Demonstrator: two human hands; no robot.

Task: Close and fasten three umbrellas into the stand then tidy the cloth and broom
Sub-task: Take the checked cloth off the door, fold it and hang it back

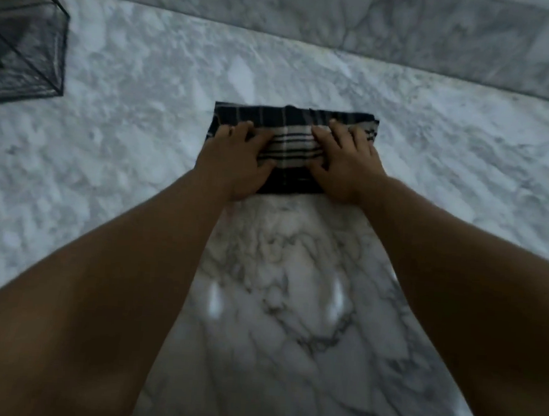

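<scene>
A dark blue and white plaid cloth (292,137) lies folded into a rectangle on the marble floor, a little above the middle of the view. My left hand (236,161) presses on its left end, fingers curled over the fabric. My right hand (344,162) rests on its right end, fingers spread flat with the thumb tucked under a fold. Both forearms stretch forward from the bottom corners. The frame is blurred. No umbrella or broom shows here.
A dark see-through mesh stand (21,40) fills the top left corner, standing on the floor. A marble wall base (376,29) runs along the top, behind the cloth. Grey-veined marble floor (277,289) spreads all around.
</scene>
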